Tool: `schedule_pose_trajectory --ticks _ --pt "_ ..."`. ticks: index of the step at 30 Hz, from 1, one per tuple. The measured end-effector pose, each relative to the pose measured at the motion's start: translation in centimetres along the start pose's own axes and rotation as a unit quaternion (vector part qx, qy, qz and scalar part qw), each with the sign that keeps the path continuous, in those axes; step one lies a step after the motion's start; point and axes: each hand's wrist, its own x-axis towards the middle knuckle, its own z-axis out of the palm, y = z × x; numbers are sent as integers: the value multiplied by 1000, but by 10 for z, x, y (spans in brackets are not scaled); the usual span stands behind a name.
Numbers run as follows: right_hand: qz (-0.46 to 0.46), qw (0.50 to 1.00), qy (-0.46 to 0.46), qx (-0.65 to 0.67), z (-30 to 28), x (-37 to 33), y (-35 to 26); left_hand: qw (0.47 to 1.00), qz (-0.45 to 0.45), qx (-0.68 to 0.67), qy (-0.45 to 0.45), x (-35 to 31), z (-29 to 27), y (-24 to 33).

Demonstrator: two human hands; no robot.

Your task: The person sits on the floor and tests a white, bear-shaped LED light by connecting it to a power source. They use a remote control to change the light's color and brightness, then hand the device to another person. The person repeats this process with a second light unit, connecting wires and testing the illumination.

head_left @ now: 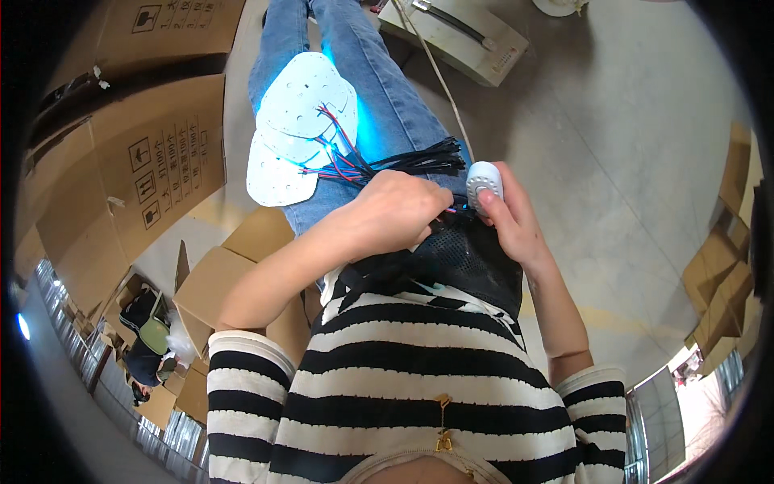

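My right hand (pixel 516 218) grips a small white oval remote-like device (pixel 482 179) with a dotted face, the thumb lying over its front. Just left of it, my left hand (pixel 395 208) is closed, its fingertips at the thin red and blue wires (pixel 449 210) beside the device; the fingers partly hide them. Across my thighs lies a bundle of black cables (pixel 427 158) with red and blue wire ends. These wires reach a stack of white rounded panels (pixel 300 105) on my left leg, lit bluish at the edges. Under my hands rests a black mesh bag (pixel 463 254).
Large cardboard cartons (pixel 153 169) stand at the left, with an open carton (pixel 230 274) by my left elbow. A beige metal case (pixel 459 40) with a black handle sits ahead on the floor, a pale cord (pixel 439 73) passing it. Another person (pixel 145 355) is at far left.
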Motion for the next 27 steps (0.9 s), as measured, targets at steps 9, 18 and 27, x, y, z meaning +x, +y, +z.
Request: schedule_pose_trajectory --ticks 9,18,27 --pt "39 987 130 86 -45 -9 -6 940 -162 -164 253 -60 -78 -43" --pt "38 996 76 19 -34 -5 -5 752 -45 -346 559 -123 -160 -37" --pt "49 999 8 -20 -34 -5 -2 915 -153 74 367 -44 -118 2"
